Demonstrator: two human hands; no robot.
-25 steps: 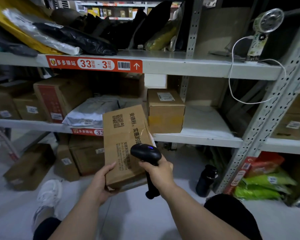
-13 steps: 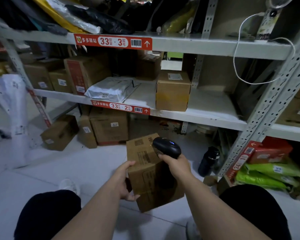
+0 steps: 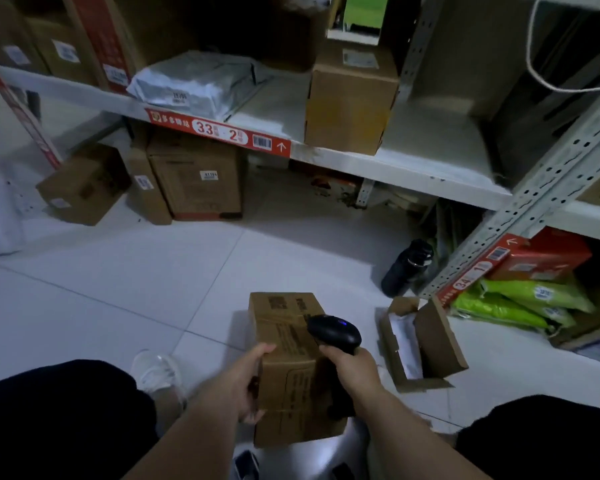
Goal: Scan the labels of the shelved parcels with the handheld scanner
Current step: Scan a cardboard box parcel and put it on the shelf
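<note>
The handheld scanner (image 3: 334, 330), black with a small blue light on its head, sits in the right hand (image 3: 355, 370), whose fingers are wrapped around its handle, and its head lies against the upper right edge of a brown cardboard parcel (image 3: 291, 368). The left hand (image 3: 246, 382) clasps the parcel's left side, thumb across the top face and fingers curled underneath, holding it low over the white tiled floor (image 3: 153, 271) between the person's knees. Ahead, the shelf (image 3: 413, 168) marked 33-2 carries a grey poly bag (image 3: 194, 81) and an upright brown box (image 3: 350, 98). An opened empty carton (image 3: 426, 344) lies on the floor just right of the scanner, near a dark bottle (image 3: 407, 268)
</note>
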